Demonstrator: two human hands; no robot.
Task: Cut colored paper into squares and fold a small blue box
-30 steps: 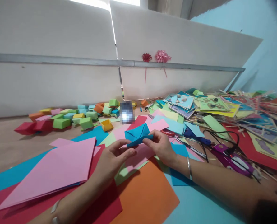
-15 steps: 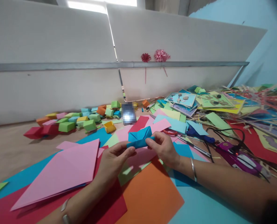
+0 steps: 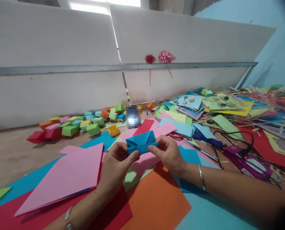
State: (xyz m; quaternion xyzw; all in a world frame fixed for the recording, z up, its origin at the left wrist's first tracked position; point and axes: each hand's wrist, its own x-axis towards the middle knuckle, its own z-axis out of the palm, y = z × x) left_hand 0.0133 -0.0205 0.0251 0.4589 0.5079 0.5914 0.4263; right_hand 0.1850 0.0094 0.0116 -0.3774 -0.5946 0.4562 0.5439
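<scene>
A blue folded paper [image 3: 140, 141] is held up between both hands, with triangular folds at its corners and a raised back flap. My left hand [image 3: 119, 161] pinches its left end, thumb on the near face. At the right end my right hand [image 3: 170, 155] grips it the same way, thumb in front. Beneath the hands lie an orange sheet [image 3: 159, 198], pink paper and pale green paper. A stack of pink sheets [image 3: 65, 179] rests just left of my left hand.
Several small folded paper boxes [image 3: 70, 130] line the back left. Red-handled scissors [image 3: 176, 136], a pen [image 3: 200, 149], a blue glue gun [image 3: 206, 137] and a purple power strip [image 3: 250, 163] with cables lie right. Framed pictures [image 3: 186, 101] and sticks are piled behind. A white panel [image 3: 60, 38] stands at the back.
The blue paper's near strip has tilted and its back flap and corner folds show wider. My fingers have shifted slightly at both ends. The view has moved a little.
</scene>
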